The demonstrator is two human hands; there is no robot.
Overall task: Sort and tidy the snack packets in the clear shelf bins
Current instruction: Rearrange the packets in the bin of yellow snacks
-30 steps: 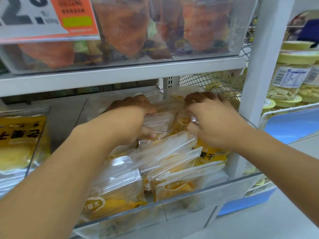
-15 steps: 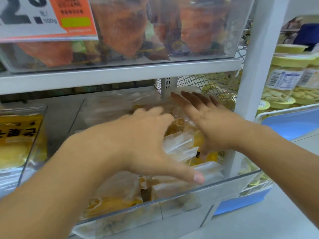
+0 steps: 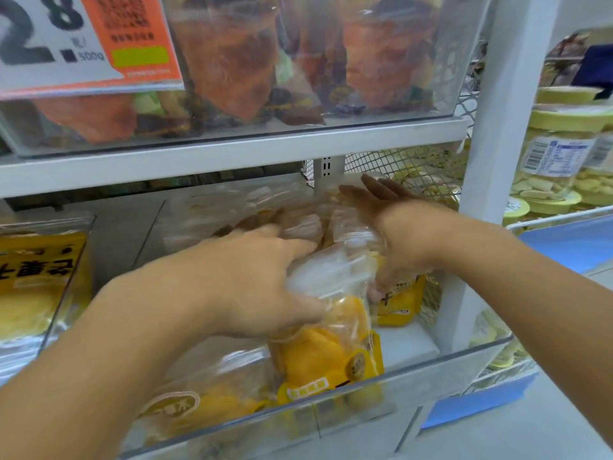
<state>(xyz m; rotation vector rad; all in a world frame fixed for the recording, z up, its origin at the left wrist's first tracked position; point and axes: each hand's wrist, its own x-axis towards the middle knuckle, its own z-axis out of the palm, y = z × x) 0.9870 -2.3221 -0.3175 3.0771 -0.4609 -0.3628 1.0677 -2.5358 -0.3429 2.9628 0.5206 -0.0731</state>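
A clear bin [image 3: 441, 366] on the lower shelf holds several see-through snack packets with yellow contents. My left hand [image 3: 245, 283] is over the middle of the bin, thumb and fingers closed on the clear top of a yellow packet [image 3: 328, 356] that stands tilted against the front wall. My right hand [image 3: 401, 234] is further back on the right, fingers straight and apart, its palm pressed against the side of the rear packets [image 3: 298, 224]. A small yellow packet [image 3: 401, 303] lies under its thumb. Another packet [image 3: 185, 403] lies at the front left, partly hidden by my forearm.
A neighbouring bin [image 3: 33, 277] of yellow packets sits to the left. Above, a bin of orange packets [image 3: 232, 61] carries a price sign [image 3: 66, 38]. A white upright post [image 3: 497, 161] bounds the right side, with wire mesh [image 3: 414, 167] behind and yellow-lidded jars [image 3: 557, 154] beyond.
My left hand went from lying flat over the front packets to gripping one yellow packet. My right hand shifted slightly back. Bare bin floor now shows at the front right.
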